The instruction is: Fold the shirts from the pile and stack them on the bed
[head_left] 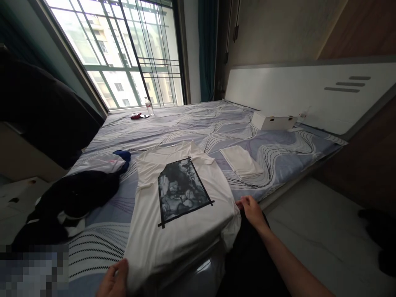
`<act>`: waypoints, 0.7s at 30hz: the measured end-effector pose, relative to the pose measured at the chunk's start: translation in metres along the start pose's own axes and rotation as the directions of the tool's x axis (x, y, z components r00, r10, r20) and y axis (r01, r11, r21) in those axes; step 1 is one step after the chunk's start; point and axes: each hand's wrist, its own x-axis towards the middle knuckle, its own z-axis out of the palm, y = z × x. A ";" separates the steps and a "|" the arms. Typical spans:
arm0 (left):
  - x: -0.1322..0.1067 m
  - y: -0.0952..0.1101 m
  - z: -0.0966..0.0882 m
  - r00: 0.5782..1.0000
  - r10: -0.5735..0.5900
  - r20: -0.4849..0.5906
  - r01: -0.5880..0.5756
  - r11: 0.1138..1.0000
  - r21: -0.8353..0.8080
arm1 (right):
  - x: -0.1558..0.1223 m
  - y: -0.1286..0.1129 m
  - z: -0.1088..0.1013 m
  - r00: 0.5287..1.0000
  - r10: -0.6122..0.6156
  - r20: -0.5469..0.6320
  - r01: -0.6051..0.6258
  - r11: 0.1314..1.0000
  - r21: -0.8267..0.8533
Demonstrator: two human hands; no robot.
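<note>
While both hands [114,280] [252,208] pinch its hem, T-shirt [179,206] overhangs bed edge [287,187]

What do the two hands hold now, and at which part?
Both hands grip the white T-shirt spread on the bed: the left hand at its lower left hem corner, the right hand at its lower right hem corner.
</note>
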 end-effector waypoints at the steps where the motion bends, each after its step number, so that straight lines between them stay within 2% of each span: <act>1: -0.003 0.001 0.002 0.998 -0.028 0.051 0.026 0.999 0.038 | -0.002 -0.001 -0.001 0.999 0.037 0.014 -0.036 0.999 -0.039; 3: -0.008 0.001 0.008 0.994 -0.017 0.109 -0.002 0.985 0.170 | -0.008 -0.006 -0.002 0.996 0.073 0.054 -0.060 0.975 -0.215; 5: -0.015 -0.003 0.013 0.994 0.044 0.097 -0.070 0.955 0.287 | -0.014 -0.013 0.002 0.990 0.089 0.108 -0.043 0.927 -0.373; 7: -0.023 -0.008 0.017 0.994 0.084 0.067 -0.101 0.937 0.334 | -0.020 -0.017 0.009 0.986 0.092 0.140 -0.025 0.906 -0.423; 9: -0.030 -0.013 0.017 0.997 0.076 0.028 -0.080 0.959 0.271 | -0.024 -0.015 0.016 0.988 0.072 0.137 -0.023 0.944 -0.329; 12: -0.034 -0.021 0.009 1.000 -0.008 -0.009 0.008 1.000 -0.010 | -0.028 -0.002 0.018 0.993 0.075 0.087 -0.080 0.995 0.064; 15: -0.030 -0.025 -0.002 0.991 -0.116 0.072 0.129 0.969 -0.210 | -0.033 0.013 0.002 0.981 0.179 0.070 -0.192 0.885 0.423; 17: -0.026 -0.026 -0.005 0.979 -0.164 0.118 0.187 0.959 -0.212 | -0.036 0.017 -0.016 0.971 0.221 0.090 -0.236 0.832 0.502; 18: -0.025 -0.025 -0.005 0.977 -0.180 0.115 0.199 0.962 -0.186 | -0.037 0.016 -0.025 0.969 0.226 0.104 -0.247 0.831 0.498; 20: -0.029 -0.023 0.000 0.973 -0.195 0.121 0.208 0.972 -0.107 | -0.041 0.013 -0.044 0.961 0.214 0.177 -0.270 0.864 0.424; 21: -0.032 -0.023 0.003 0.968 -0.195 0.158 0.208 0.976 -0.067 | -0.043 0.010 -0.052 0.952 0.202 0.232 -0.278 0.888 0.367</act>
